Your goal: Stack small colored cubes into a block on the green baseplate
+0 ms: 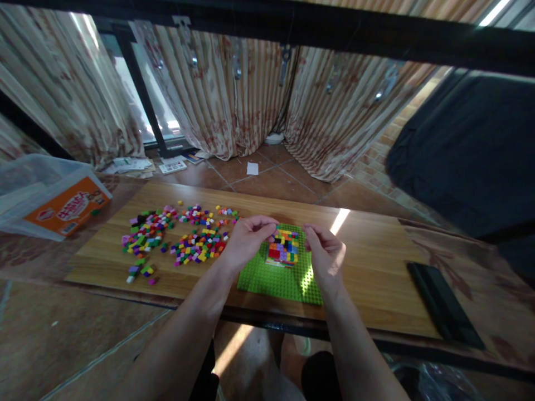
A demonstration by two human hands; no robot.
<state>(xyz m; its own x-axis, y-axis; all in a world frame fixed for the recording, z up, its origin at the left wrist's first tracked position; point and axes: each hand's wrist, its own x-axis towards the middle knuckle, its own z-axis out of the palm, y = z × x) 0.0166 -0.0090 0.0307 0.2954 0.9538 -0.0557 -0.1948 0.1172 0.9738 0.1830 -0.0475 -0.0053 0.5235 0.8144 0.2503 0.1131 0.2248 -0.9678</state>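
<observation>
A green studded baseplate [259, 281] lies on the wooden table in front of me. On it stands a low block built from toy bricks [284, 249] in red, yellow, blue, purple and other colours. My left hand [249, 238] is at the upper left of this block, thumb and forefinger pinched together; whatever they hold is too small to make out. Over the plate's right edge, my right hand [325, 250] has its fingertips closed together beside the block. Whether a small brick sits in them is hidden.
Loose coloured bricks [198, 245] lie in several piles left of the plate. A clear plastic tub [45, 195] with an orange label stands at the far left. A dark flat case [443, 303] rests at the table's right end. Striped curtains [234, 100] hang behind.
</observation>
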